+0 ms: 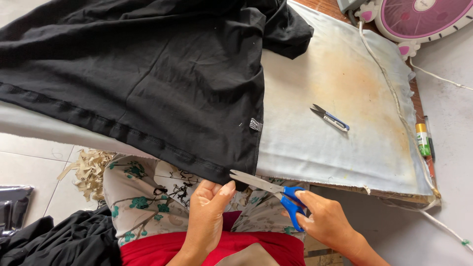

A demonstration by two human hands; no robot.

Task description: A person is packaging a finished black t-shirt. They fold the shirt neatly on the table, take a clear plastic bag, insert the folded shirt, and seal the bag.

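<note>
- Left hand [207,216], nearest the camera, low centre; thumb and fingers pinched together on the near corner of the black garment [162,83], seemingly to keep the hem taut at the blade tips.
- Right hand [327,221], near right; fingers closed through the loops of the blue-handled scissors [268,189]; steel blades slightly parted, tips pointing left and meeting the hem just beside the left thumb.
- Black garment: soft matte knit, stitched double hem, small woven label near its right edge; spread flat over the left half of the board, far corner bunched, near corner overhanging the edge toward the lap.
- Padded board cover [345,123]: pale grey cloth, rust-yellow staining at centre, frayed at the near and right edges; serves as the flat work surface.
- Thread snips [330,117]: small, blue grip, bare metal points; lying loose on the cover, well apart from both hands.
- Cream cord [389,88]: running along the right edge of the cover, near to far.
- Glue stick [422,139] and pens beside it, right of the board.
- Pink round fan [423,17], far right corner.
- Floral cloth [143,197] over the lap, red fabric [197,249] below it; shredded tan paper [91,170] on the tiled floor, near left.
</note>
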